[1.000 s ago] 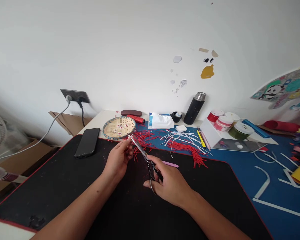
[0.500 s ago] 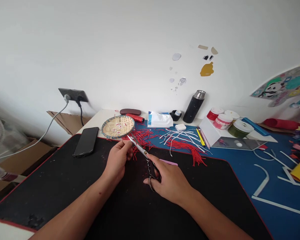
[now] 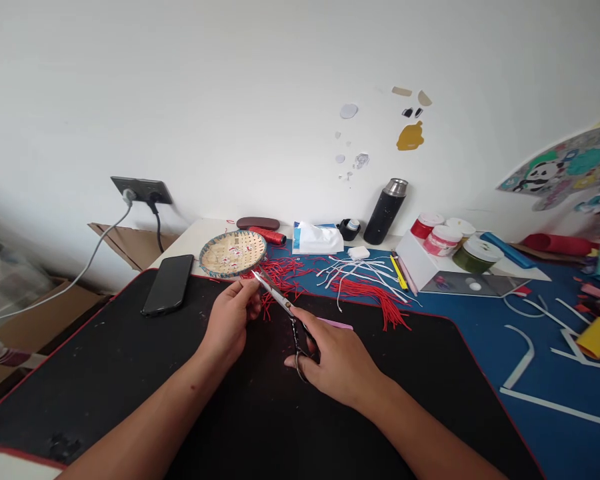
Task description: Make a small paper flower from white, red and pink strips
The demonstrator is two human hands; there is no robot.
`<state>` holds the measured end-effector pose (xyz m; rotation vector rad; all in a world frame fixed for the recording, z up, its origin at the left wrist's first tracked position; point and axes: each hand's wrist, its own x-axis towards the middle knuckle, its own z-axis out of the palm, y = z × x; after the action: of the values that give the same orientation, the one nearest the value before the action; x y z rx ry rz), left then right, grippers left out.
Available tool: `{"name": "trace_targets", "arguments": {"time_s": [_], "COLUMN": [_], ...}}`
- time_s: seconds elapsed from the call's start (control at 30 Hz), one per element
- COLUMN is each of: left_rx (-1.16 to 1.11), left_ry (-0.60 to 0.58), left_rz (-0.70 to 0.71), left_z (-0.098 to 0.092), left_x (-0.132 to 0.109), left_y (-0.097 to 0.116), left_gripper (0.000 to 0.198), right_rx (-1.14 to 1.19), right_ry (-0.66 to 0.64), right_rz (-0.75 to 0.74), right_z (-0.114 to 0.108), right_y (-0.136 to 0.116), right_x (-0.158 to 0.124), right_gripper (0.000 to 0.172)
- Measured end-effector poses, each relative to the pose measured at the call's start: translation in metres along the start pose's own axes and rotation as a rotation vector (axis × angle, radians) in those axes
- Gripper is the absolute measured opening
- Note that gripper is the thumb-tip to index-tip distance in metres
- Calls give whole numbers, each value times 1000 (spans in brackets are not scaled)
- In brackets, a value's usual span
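Observation:
My right hand (image 3: 330, 353) grips a pair of scissors (image 3: 286, 304), its fingers in the dark handle loops and the silver blades pointing up and left. The blade tips reach the fingertips of my left hand (image 3: 233, 313), which is closed in a pinch; what it pinches is too small to make out. Just beyond the left hand lies a round woven bamboo basket (image 3: 233, 254) with small white and red bits in it. Red cords (image 3: 283, 275) are strewn behind the scissors. White cords (image 3: 363, 272) and a bundle of red cords (image 3: 375, 298) lie farther right.
A black phone (image 3: 169, 285) lies at left on the black mat (image 3: 120, 360). Along the wall are a red thread spool (image 3: 269, 235), a tissue pack (image 3: 318, 238) and a black flask (image 3: 386, 212). Paint jars (image 3: 443, 241) stand on a white box at right, near paper strips (image 3: 560, 408).
The scissor blades have come closer together at my left fingertips. Both hands stay in nearly the same place, and the whole view has shifted slightly.

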<state>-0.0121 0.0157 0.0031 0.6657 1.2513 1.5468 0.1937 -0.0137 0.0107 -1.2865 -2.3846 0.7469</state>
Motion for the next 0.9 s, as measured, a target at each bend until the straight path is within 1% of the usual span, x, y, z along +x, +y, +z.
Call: {"name": "trace_targets", "arguments": {"time_s": [0.27, 0.47, 0.7, 0.9], "left_rx": [-4, 11, 9, 22], "left_ry": [-27, -36, -34, -55], "left_rz": [-28, -22, -19, -18], "left_z": [1, 1, 0, 1], "left_x": [-2, -2, -1, -2], "left_y": [-2, -3, -3, -3], "left_gripper": [33, 33, 33, 34], "right_rx": [4, 0, 14, 21], "right_ry": [-6, -7, -16, -20], "right_rz": [-13, -18, -19, -14], "right_z": [-1, -2, -2, -3], "right_y": [0, 0, 1, 1], "right_x": [1, 0, 0, 1], "right_gripper": [75, 74, 77, 74]}}
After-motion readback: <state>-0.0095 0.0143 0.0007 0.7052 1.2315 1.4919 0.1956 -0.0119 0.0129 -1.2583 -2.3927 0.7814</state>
